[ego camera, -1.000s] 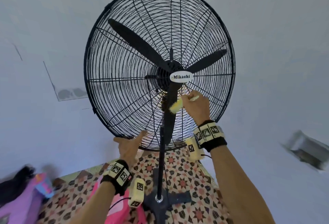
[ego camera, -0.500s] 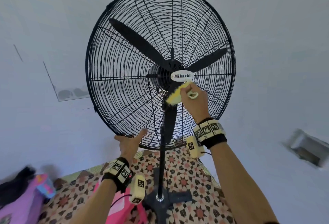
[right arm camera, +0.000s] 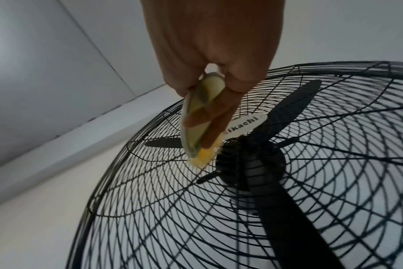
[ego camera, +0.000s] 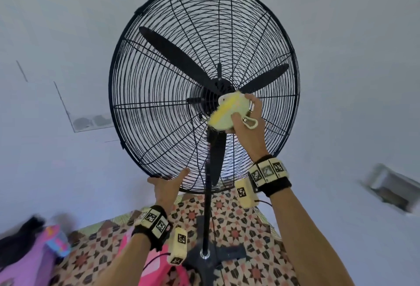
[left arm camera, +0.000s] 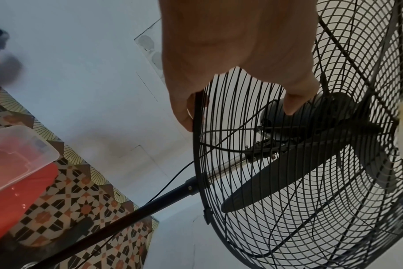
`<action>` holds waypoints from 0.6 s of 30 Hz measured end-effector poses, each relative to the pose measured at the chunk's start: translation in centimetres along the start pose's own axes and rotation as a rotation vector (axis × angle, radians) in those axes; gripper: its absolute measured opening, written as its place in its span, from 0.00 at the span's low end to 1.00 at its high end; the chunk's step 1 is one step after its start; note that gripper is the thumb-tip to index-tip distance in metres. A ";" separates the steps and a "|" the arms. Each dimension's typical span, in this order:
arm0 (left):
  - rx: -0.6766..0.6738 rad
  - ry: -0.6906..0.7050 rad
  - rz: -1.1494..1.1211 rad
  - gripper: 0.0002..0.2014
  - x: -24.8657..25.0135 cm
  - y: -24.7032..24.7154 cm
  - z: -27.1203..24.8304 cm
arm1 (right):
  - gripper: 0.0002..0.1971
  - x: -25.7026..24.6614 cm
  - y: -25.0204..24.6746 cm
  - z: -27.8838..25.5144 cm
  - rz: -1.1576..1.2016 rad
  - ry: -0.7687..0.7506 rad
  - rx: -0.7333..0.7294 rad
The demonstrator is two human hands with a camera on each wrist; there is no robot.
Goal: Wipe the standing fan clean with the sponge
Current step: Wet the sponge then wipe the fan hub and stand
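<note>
Home room, patterned star floor tiles (ego camera: 229,219), plain white walls (ego camera: 68,24), pink-purple fabric heap (ego camera: 29,260), clear plastic tub (left arm camera: 16,145)

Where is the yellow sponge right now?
In the head view, the sponge is at the middle of the fan grille, held in the right hand.

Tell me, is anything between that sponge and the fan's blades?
Yes. The black wire guard covers the blades, so the sponge in the right hand meets only the guard's front, near its centre. Nothing visible separates hand and sponge.
</note>
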State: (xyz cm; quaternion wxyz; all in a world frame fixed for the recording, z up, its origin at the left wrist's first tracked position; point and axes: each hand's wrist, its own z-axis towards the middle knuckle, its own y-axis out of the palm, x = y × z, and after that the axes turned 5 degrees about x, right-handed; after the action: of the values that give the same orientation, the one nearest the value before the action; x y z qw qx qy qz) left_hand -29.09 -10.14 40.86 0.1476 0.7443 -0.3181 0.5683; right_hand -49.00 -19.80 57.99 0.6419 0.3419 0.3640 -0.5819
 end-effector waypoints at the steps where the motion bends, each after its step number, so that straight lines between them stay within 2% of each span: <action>1: 0.001 -0.015 0.005 0.89 -0.1 0.0 0.1 | 0.26 -0.1 0.3 0.0 0.035 0.025 -0.015; 5: 0.006 0.005 -0.002 0.84 -0.5 0.0 0.3 | 0.26 0.8 0.5 -0.4 -0.012 0.124 0.066; 7: 0.014 0.016 -0.021 0.87 -0.4 0.0 0.6 | 0.24 1.3 0.1 -0.6 -0.011 0.121 0.147; 9: 0.025 0.007 -0.031 0.90 -0.6 0.3 1.0 | 0.25 1.5 -0.6 -0.5 0.021 0.142 0.223; 11: 0.010 0.007 0.004 0.87 -0.2 0.2 0.4 | 0.28 1.4 -1.2 -0.4 0.113 0.174 0.279; 14: 0.029 0.034 0.017 0.77 -0.2 -0.1 -0.2 | 0.30 0.9 -1.6 -0.5 0.171 0.127 0.293; 18: 0.014 0.013 -0.002 0.81 -0.2 -0.1 -0.5 | 0.28 1.4 -0.6 -1.2 0.063 0.040 0.281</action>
State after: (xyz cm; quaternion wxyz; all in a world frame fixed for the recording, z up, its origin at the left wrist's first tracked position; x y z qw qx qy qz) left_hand -29.39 -9.69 40.83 0.1451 0.7419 -0.3123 0.5753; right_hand -49.61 -19.55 56.13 0.5982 0.4512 0.2805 -0.5998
